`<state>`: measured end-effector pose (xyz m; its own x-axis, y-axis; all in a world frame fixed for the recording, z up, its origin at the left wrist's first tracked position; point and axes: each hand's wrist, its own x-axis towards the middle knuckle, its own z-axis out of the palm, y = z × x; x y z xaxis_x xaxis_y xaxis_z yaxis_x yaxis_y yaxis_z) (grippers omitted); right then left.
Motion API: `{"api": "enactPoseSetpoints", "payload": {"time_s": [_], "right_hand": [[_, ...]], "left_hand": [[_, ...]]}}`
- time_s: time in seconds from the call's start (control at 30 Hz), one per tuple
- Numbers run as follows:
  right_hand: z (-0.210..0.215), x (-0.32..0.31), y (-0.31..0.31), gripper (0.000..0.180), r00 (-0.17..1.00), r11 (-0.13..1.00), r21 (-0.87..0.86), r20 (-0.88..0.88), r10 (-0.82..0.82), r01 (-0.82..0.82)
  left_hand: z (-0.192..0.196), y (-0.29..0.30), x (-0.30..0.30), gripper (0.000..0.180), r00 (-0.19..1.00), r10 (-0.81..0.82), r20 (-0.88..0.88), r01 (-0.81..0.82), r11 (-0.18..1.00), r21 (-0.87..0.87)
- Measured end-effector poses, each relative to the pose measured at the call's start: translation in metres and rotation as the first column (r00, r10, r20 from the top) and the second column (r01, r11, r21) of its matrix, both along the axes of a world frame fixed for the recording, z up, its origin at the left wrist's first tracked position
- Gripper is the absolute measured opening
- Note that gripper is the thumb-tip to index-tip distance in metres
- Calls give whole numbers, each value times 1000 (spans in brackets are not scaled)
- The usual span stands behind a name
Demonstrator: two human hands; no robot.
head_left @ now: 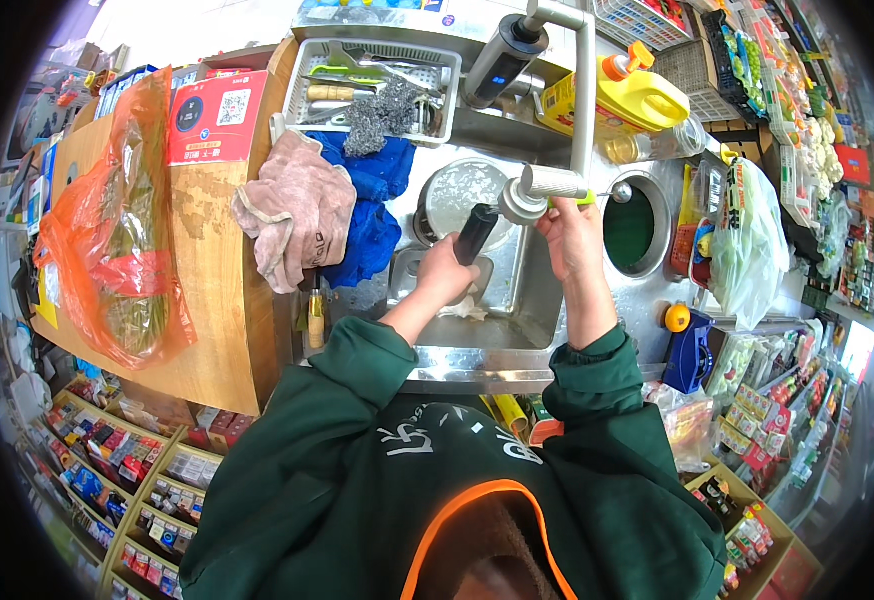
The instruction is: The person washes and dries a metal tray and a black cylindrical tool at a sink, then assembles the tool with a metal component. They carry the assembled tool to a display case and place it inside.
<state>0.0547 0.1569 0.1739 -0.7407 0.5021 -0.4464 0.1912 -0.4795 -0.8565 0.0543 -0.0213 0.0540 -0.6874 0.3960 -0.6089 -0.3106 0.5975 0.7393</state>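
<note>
Over the metal sink [537,330], my left hand [445,272] is closed around a black cylinder [475,232] like a thick handle, tilted up toward the tap head. My right hand [572,238] is raised beside the grey tap head [554,182], fingers bent together. A bit of yellow-green [588,198] shows at its fingertips; what it grips is mostly hidden. Just right of them, a shiny metal ball [622,191] sits on a thin rod. A round metal lid or pan [469,200] lies behind my left hand, with a pale scrap [465,308] in the basin below.
Left of the sink are a pink glove [297,205], a blue cloth [367,235] and a wooden-handled tool [316,318]. Behind stands a white tray [447,118] of utensils and steel wool [382,115]. A yellow jug [642,100], round opening [665,225] and orange fruit [677,318] are to the right.
</note>
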Motion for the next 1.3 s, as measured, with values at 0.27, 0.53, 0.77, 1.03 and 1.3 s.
{"api": "enactPoseSetpoints", "payload": {"time_s": [0.27, 0.53, 0.77, 1.03, 1.3], "right_hand": [[-1, 5, -1, 15, 1000, 1000, 6, -5, 4, -4], [-4, 9, 0, 13, 999, 999, -30, -25, 39, -40], [12, 25, -6, 12, 991, 994, -90, -119, -65, 54], [32, 47, -17, 13, 976, 986, -168, -213, -44, 7], [38, 50, -31, 14, 984, 998, -66, -180, -2, -10]], "left_hand": [[6, 1, 5, 61, 998, 55, 5, -55, 998, 38], [13, 0, 6, 59, 999, 45, 15, -46, 999, 15], [20, -12, 18, 44, 992, 128, -5, -122, 954, 275], [13, -19, 23, 41, 962, 123, -242, -55, 961, 271], [11, -20, 25, 41, 975, 119, -188, -63, 958, 279]]}}
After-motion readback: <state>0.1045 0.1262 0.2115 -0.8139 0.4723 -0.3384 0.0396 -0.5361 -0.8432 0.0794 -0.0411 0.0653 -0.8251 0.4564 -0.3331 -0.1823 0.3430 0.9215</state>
